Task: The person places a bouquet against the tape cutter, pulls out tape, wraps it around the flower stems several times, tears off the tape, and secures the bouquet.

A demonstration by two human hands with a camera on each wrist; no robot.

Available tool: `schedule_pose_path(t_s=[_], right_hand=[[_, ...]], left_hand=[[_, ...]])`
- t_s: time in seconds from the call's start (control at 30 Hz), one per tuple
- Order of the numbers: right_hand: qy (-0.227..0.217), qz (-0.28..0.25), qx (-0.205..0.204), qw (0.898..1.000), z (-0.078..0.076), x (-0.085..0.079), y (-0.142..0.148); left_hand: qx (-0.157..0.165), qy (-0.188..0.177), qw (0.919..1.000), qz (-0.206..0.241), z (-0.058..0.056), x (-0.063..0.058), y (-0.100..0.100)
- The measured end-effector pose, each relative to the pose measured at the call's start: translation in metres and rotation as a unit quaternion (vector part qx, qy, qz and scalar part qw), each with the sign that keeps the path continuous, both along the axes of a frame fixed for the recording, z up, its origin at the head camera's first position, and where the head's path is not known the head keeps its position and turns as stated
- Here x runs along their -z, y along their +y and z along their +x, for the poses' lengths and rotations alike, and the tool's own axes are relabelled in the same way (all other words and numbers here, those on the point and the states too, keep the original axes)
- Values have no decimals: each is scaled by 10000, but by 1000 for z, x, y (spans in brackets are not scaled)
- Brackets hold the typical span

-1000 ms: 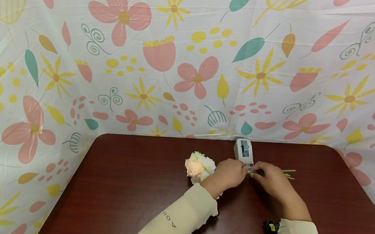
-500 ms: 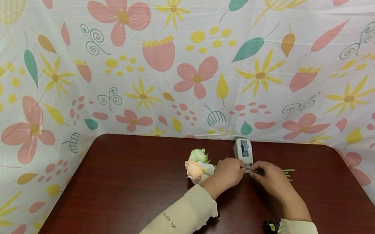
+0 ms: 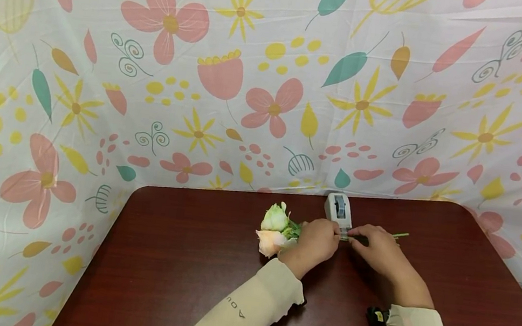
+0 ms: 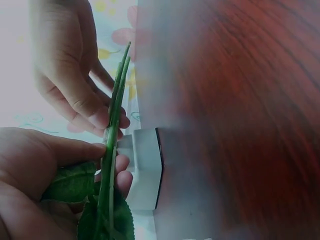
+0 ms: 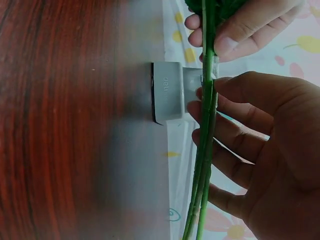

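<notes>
A small bunch of artificial-looking flowers, with a greenish-white bloom (image 3: 276,218) and a peach bloom (image 3: 270,243), is held above the table. My left hand (image 3: 318,245) pinches its green stems (image 4: 111,150) between thumb and fingers, just below the leaves (image 4: 70,182). My right hand (image 3: 379,252) pinches the same stems lower down, close beside the left hand; its other fingers are spread along them. Shiny clear tape (image 5: 215,67) shows on the stems between the hands. Just behind them stands a grey-white tape dispenser (image 3: 338,208), its front end close to the fingertips.
The dark red-brown table (image 3: 179,272) has rounded far corners. Beyond its back edge hangs a white cloth (image 3: 223,153) printed with flowers and leaves. A black device (image 3: 376,317) sits at the right wrist, by the sleeve.
The bunch has turned about its stems: the greenish-white bloom has come up into view and the peach one has rolled lower. Fewer stem ends show at the right. Both hands stay nearly in place.
</notes>
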State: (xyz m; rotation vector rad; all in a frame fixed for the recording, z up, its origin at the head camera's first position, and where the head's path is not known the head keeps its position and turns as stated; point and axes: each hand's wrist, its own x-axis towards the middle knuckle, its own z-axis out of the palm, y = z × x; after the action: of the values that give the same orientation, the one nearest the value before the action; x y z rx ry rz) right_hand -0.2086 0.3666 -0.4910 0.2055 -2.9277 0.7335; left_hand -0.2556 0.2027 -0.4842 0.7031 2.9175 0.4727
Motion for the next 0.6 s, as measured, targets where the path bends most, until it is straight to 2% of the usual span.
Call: schedule_pose_path(t_s=[0.4,0.6], right_hand=[[18,110,54,9999,-1,3,-3],[22,94,80,9999,-2,7,-3]], left_hand=[[83,693,9974,165,4,11,-1],[167,942,9954,37,5,12,0]])
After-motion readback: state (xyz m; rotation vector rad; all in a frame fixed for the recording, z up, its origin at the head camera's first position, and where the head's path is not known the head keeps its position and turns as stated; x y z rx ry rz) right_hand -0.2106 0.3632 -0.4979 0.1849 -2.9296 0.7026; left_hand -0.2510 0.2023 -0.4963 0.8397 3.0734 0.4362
